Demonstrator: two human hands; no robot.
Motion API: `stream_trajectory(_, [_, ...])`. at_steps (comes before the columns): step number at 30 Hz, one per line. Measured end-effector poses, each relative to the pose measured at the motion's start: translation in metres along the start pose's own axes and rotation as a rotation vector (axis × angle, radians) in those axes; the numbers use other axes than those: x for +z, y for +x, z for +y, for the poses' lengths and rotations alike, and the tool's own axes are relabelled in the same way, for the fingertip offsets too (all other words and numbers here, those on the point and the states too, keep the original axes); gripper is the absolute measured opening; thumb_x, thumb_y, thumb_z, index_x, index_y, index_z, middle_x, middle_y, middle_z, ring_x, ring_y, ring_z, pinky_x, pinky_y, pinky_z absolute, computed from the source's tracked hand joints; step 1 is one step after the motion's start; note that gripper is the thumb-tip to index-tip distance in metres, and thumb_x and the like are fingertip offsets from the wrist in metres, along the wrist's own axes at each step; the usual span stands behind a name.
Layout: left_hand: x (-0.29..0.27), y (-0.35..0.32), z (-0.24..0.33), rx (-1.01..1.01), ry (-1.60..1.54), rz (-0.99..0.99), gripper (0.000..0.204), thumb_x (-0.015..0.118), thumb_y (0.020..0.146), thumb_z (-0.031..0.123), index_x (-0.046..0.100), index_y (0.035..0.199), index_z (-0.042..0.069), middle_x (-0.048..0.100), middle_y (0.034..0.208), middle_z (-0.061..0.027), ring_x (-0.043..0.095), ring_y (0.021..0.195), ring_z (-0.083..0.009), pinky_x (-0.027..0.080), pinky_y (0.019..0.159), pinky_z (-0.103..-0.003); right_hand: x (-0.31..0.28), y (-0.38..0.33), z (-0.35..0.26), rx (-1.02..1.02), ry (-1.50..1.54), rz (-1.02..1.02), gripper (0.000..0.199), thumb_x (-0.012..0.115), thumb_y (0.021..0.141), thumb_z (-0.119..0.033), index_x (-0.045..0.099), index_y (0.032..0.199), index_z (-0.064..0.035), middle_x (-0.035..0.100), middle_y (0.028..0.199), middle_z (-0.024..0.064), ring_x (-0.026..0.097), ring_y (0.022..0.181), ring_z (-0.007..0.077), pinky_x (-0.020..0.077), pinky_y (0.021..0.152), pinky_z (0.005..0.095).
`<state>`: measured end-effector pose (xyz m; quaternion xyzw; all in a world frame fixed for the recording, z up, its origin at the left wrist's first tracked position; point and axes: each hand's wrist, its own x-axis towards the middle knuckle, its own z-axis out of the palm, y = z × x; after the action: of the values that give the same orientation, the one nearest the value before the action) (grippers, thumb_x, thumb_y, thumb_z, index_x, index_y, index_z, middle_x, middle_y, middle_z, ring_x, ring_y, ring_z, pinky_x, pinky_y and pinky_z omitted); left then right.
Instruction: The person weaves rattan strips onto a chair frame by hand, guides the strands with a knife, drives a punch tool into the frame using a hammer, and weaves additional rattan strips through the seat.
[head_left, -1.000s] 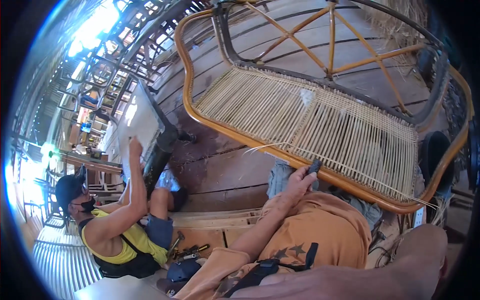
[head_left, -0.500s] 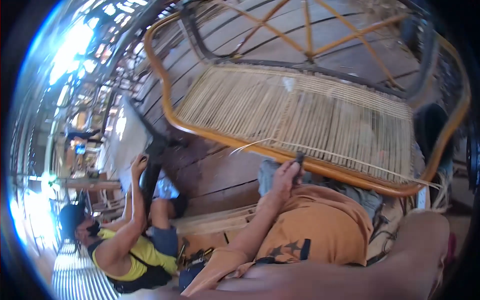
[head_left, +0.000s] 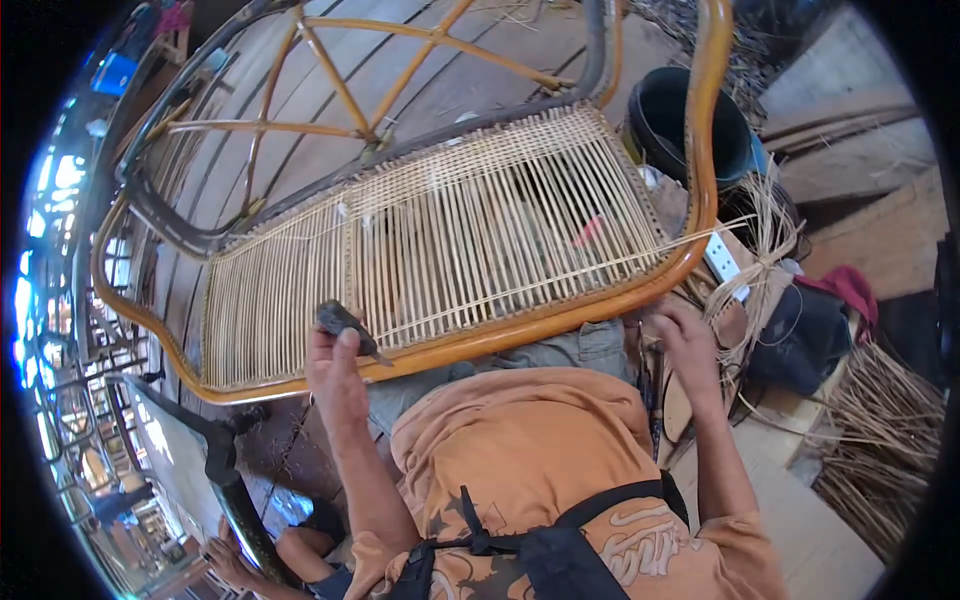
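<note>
Nearest me I see my orange shirt point(head_left: 520, 450) with a black strap across it, both forearms rising from the lower edge. My left hand point(head_left: 335, 375) sits at about ten o'clock from my chest, its fingers point(head_left: 345, 345) closed around a small dark hand tool point(head_left: 345, 320) whose tip lies against the orange-brown curved rattan frame rail point(head_left: 520, 335). My right hand point(head_left: 685, 345), at about two o'clock, rests just below the same rail; I cannot tell whether its fingers are curled on anything. Beyond the rail, at twelve o'clock, the pale woven cane seat panel point(head_left: 450, 240) fills the frame and lies across my lap. To the right, at three o'clock, a bundle of loose pale cane strips point(head_left: 760, 260) hangs beside a dark bag point(head_left: 800, 335). Farther, at one o'clock, a black round bucket point(head_left: 685, 125) stands on the wooden plank floor point(head_left: 480, 85). At seven o'clock, another person's hand point(head_left: 228, 560) holds a dark bar point(head_left: 235, 500).
</note>
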<state>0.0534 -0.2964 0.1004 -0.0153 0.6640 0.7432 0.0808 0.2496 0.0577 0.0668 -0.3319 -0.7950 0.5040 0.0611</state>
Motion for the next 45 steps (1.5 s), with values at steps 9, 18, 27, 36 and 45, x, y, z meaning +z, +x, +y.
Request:
stream_trajectory(9, [0.053,0.091,0.014,-0.006,-0.123,-0.044,0.03,0.058,0.087,0.009,0.048,0.115,0.006,0.062,0.099,-0.009,0.062,0.086,-0.0176,0.047,0.061,-0.025,0.005,-0.072,0.168,0.111,-0.556,0.011,0.025,0.067,0.077,-0.012,0.054,0.094,0.0005,0.058,0.094,0.0207,0.055,0.09,0.0396,0.0441,0.077,0.0455])
stream_trajectory(18, [0.103,0.16,-0.01,-0.011,-0.089,0.008,0.016,0.07,0.083,0.018,0.057,0.087,0.01,0.063,0.076,-0.0011,0.059,0.064,-0.0089,0.045,0.053,-0.021,0.008,-0.086,0.174,0.27,-0.456,0.138,0.023,0.062,0.083,-0.013,0.053,0.097,0.0021,0.056,0.089,0.0164,0.057,0.084,0.0296,0.0443,0.078,0.0393])
stream_trajectory(27, [0.11,0.225,-0.029,-0.16,-0.077,-0.079,0.014,0.068,0.084,0.014,0.055,0.088,0.01,0.068,0.086,-0.0061,0.065,0.076,-0.0121,0.046,0.054,-0.02,-0.07,0.025,-0.043,0.434,0.13,0.321,0.039,0.05,0.095,-0.02,0.043,0.129,-0.0021,0.054,0.078,0.0015,0.047,0.057,0.0069,0.0406,0.05,0.0207])
stream_trajectory(36, [0.129,0.249,-0.068,-0.313,-0.01,-0.127,0.012,0.065,0.086,0.013,0.056,0.088,0.007,0.065,0.077,-0.0038,0.054,0.058,-0.0042,0.044,0.05,-0.018,0.06,0.219,-0.163,-0.067,-0.571,-0.789,0.03,0.066,0.082,-0.027,0.06,0.102,-0.0059,0.061,0.074,0.0105,0.062,0.067,0.0227,0.047,0.061,0.0365])
stream_trajectory(45, [0.156,0.264,-0.09,-0.365,0.036,-0.264,0.014,0.065,0.085,0.011,0.053,0.089,0.005,0.066,0.08,-0.0079,0.058,0.063,-0.006,0.045,0.049,-0.018,0.101,0.295,-0.149,-0.366,-0.941,-0.993,0.021,0.066,0.081,-0.028,0.063,0.094,-0.0121,0.06,0.07,0.0085,0.061,0.07,0.0294,0.047,0.062,0.0429])
